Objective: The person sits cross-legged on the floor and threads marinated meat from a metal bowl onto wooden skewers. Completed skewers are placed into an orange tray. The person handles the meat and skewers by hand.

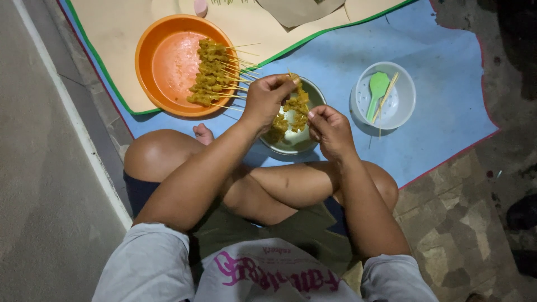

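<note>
I sit cross-legged on the floor. My left hand (267, 98) pinches a thin bamboo skewer loaded with yellow marinated meat (296, 103), held over a metal bowl (313, 92) that holds more yellow meat pieces. My right hand (330, 130) grips the lower part of the same meat, fingers closed on it, right beside the bowl's near rim. To the left, an orange plastic bowl (162, 61) holds several finished skewers (215, 72) stacked with sticks pointing right.
A white bowl (400, 106) with a green spoon (377, 89) and bare skewers sits at the right. All rest on a blue mat (436, 61); a tan mat with green edge (112, 28) lies behind. Patterned floor is at the right, a concrete strip at the left.
</note>
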